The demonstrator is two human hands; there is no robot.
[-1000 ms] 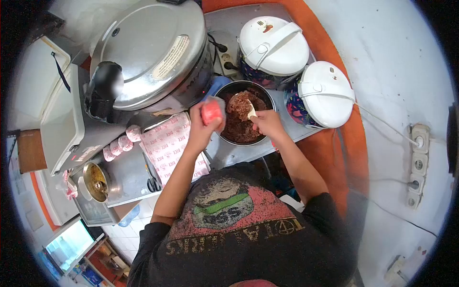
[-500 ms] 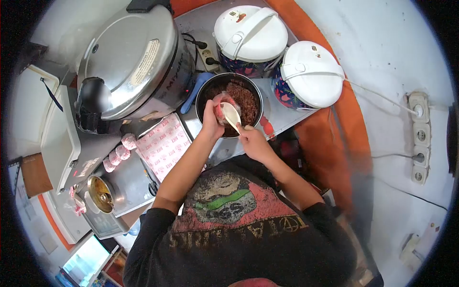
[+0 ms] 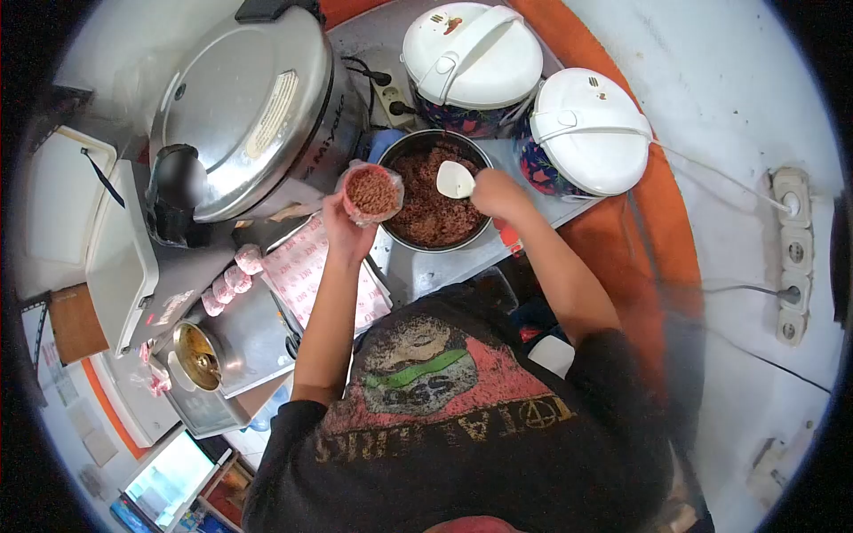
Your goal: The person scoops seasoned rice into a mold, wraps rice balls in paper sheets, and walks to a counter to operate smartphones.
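While the left hand (image 3: pixel 349 231) holds a red cup (image 3: pixel 350 202) beside the pot (image 3: pixel 425 142), the right hand (image 3: pixel 502 197) has a white scoop (image 3: pixel 455 180) over the brown rice (image 3: pixel 434 219) in the pot. The left fingers are wrapped around the cup, which has a clear bag in it and looks full of rice. The right fingers are closed on the handle of the scoop. The scoop looks bare, and I cannot tell if it touches the rice.

The step in hand looks like packing rice into the cup. More scooping would call for a dip into the pot and a cup held close and still.

The big cooker (image 3: pixel 240 115) is just left of the cup, so that side looks tight. On the far side of the pot, 2 tubs (image 3: pixel 475 58) with white lids block a reach that way. Near the left arm lies printed paper (image 3: pixel 300 266), partly hidden by the arm. Beside it are 4 wrapped balls (image 3: pixel 237 279) in a row, and farther off is a bowl (image 3: pixel 197 357).
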